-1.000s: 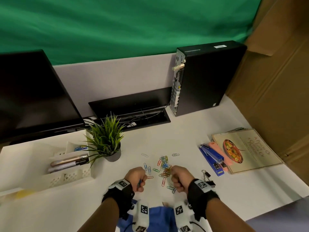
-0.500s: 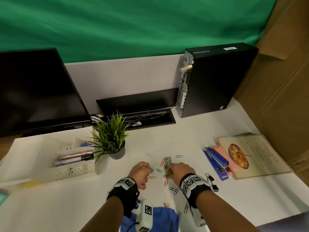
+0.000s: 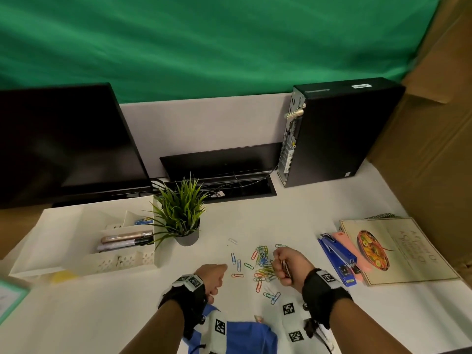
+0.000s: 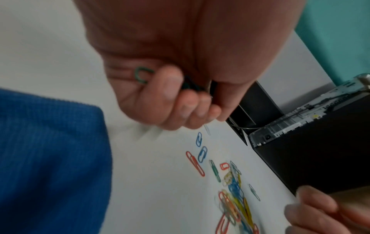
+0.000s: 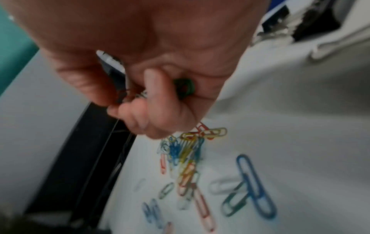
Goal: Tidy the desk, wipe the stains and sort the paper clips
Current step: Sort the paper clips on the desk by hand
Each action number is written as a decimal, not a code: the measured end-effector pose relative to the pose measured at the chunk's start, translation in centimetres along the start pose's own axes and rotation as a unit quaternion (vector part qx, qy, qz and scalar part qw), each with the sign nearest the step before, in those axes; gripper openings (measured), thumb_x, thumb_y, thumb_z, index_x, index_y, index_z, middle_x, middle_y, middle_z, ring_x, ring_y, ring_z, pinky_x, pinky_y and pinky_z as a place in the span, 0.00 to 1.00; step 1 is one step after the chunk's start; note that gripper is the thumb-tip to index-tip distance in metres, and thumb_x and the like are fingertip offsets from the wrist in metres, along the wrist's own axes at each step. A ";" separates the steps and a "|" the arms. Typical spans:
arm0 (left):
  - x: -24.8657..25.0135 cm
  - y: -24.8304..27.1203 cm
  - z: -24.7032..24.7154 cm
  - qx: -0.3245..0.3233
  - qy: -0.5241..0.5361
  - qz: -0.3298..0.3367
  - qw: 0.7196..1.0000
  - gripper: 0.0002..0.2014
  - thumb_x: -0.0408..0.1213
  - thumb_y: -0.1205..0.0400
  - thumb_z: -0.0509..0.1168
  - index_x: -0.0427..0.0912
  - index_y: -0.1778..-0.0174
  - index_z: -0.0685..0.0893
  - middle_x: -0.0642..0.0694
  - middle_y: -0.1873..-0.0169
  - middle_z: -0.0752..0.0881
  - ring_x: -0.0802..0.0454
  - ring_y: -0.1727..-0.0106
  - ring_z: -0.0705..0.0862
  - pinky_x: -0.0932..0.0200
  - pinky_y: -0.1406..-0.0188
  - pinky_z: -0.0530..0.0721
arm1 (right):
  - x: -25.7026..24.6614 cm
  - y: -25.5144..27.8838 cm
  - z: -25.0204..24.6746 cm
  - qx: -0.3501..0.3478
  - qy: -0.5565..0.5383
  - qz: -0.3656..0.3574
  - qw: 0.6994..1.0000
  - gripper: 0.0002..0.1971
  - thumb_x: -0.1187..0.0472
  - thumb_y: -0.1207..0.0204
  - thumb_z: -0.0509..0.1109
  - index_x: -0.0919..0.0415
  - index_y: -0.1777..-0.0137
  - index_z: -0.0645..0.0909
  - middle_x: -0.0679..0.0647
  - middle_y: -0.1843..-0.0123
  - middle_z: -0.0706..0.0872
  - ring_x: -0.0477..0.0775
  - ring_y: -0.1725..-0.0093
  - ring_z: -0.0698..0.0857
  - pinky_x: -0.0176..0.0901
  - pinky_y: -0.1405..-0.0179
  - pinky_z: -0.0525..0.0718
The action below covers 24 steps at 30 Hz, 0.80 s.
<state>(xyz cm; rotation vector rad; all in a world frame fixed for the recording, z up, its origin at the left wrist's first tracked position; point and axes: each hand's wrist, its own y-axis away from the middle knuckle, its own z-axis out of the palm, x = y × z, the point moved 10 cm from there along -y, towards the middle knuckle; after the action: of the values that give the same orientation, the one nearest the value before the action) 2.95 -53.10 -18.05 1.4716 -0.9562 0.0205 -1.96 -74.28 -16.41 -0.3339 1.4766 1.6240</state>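
Coloured paper clips (image 3: 263,264) lie in a loose pile on the white desk, with several strays around it. My left hand (image 3: 215,275) is just left of the pile, its fingers curled round green paper clips (image 4: 141,76). My right hand (image 3: 283,267) hovers at the pile's right edge, fingers (image 5: 140,110) curled round a small bunch of clips, one green (image 5: 184,88). A blue cloth (image 3: 245,335) lies at the near edge between my forearms.
A white organizer tray (image 3: 63,254) with pens stands at the left, and a potted plant (image 3: 182,218) beside it. A blue stapler (image 3: 337,259) and a cookbook (image 3: 393,249) lie at the right. A monitor (image 3: 63,144) and a black computer tower (image 3: 339,134) stand behind.
My right hand went forward into the pile and now sits at its right edge with clips in its grip. The left hand stayed closed to the left of the pile.
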 end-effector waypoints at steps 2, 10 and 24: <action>-0.5 -0.2 -0.7 0.004 -0.001 -0.012 1.000 0.18 0.48 0.16 0.57 0.45 0.71 0.71 0.50 0.79 0.70 0.54 0.80 0.64 0.68 0.81 0.62 | -0.3 0.4 0.4 -0.006 -0.071 -0.004 0.997 0.08 0.65 0.29 0.53 0.59 0.65 0.73 0.54 0.73 0.73 0.49 0.79 0.66 0.32 0.83 0.55; -2.9 1.0 -3.9 0.014 -0.068 -0.043 0.997 0.18 0.44 0.16 0.56 0.44 0.72 0.73 0.49 0.79 0.72 0.53 0.82 0.66 0.68 0.80 0.61 | 1.7 -1.5 3.7 0.043 0.419 0.054 0.905 0.16 0.54 0.18 0.59 0.53 0.68 0.75 0.48 0.73 0.77 0.43 0.78 0.74 0.34 0.78 0.72; -1.3 2.8 -19.7 0.069 0.230 0.009 0.971 0.11 0.34 0.14 0.57 0.39 0.64 0.74 0.45 0.73 0.70 0.53 0.75 0.64 0.63 0.78 0.61 | 5.5 -0.4 20.8 -0.034 0.300 0.161 0.940 0.15 0.59 0.19 0.59 0.58 0.69 0.73 0.50 0.82 0.70 0.46 0.90 0.63 0.28 0.89 0.60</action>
<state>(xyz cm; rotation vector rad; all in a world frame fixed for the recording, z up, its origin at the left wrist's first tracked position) 10.89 -35.55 -12.91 1.4967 -0.5970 0.4324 2.54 -53.30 -15.31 -0.7048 2.0127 1.9401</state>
